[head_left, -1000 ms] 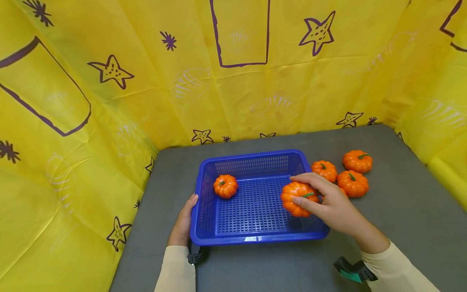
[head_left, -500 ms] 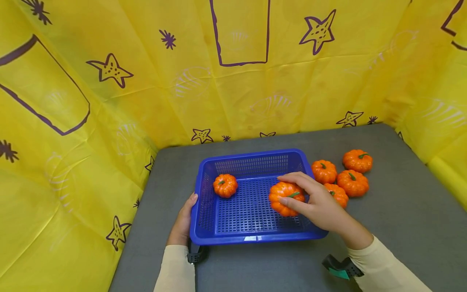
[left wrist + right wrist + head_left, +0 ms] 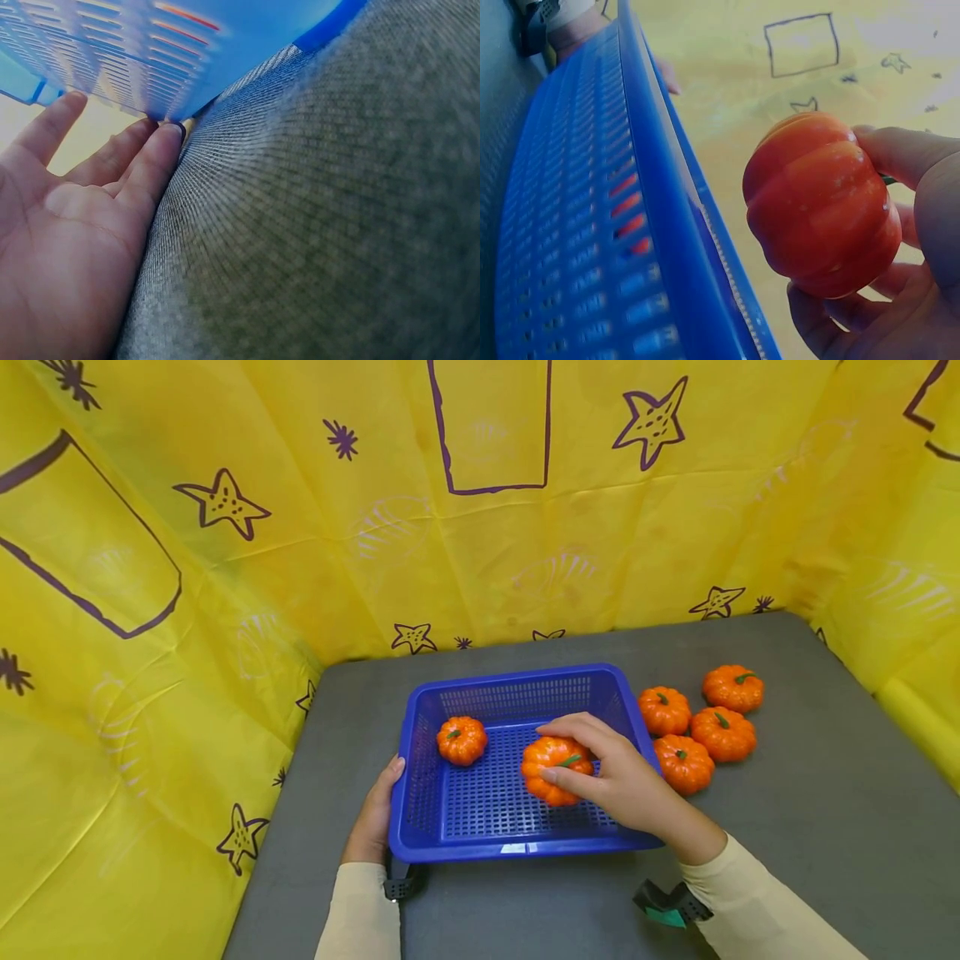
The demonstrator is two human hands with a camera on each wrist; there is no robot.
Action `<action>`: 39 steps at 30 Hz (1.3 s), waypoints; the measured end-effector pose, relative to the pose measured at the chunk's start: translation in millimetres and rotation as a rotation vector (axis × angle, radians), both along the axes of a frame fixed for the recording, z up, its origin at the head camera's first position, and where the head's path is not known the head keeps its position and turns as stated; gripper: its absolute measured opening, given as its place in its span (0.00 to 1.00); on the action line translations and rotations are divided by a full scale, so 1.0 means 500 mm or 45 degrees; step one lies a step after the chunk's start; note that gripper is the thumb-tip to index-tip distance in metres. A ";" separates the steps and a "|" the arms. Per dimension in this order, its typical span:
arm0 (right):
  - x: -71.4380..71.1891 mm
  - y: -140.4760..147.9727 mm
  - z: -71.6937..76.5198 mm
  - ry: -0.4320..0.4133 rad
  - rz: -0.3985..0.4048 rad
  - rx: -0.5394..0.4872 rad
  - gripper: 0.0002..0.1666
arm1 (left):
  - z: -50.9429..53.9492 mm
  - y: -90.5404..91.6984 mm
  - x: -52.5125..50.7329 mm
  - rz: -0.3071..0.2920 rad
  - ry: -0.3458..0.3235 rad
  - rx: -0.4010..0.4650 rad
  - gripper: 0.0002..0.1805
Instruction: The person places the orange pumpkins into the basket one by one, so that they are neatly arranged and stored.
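Observation:
My right hand (image 3: pixel 618 777) holds a small orange pumpkin (image 3: pixel 553 777) with a green stem, thumb on the near side and fingers across the far side. It hangs over the right half of a blue plastic basket (image 3: pixel 517 851); in the right wrist view the held pumpkin (image 3: pixel 821 206) is above the basket's rim. Another pumpkin (image 3: pixel 461 741) sits inside the basket at the left. My left hand (image 3: pixel 375 814) rests on the basket's left side; in the left wrist view its extended fingers (image 3: pixel 146 172) touch the slotted wall.
Several more pumpkins (image 3: pixel 723 734) are grouped on the grey table (image 3: pixel 810 793) just right of the basket, the nearest one (image 3: pixel 683 764) close to its wall. Yellow cloth (image 3: pixel 487 568) with starfish drawings stands behind and on both sides.
My right hand has carried its pumpkin leftward, from the basket's right side further over its interior, uncovering the nearest pumpkin on the table. The left hand and basket have stayed in place.

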State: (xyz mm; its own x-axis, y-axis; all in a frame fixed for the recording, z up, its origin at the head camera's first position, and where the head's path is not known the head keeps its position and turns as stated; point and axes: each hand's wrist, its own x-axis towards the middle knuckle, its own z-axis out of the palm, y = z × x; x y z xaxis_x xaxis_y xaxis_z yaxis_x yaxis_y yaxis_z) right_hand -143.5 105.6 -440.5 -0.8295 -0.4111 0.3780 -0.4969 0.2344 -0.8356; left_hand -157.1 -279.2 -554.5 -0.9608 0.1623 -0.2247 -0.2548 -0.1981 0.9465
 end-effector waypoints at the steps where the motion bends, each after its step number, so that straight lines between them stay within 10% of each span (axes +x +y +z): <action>1: 0.000 -0.005 0.001 0.001 0.005 -0.003 0.25 | 0.000 0.000 0.000 0.000 -0.001 0.004 0.36; 39: 0.002 -0.199 -0.007 -0.127 0.162 0.228 0.24 | 0.006 -0.004 0.002 0.006 -0.016 -0.050 0.38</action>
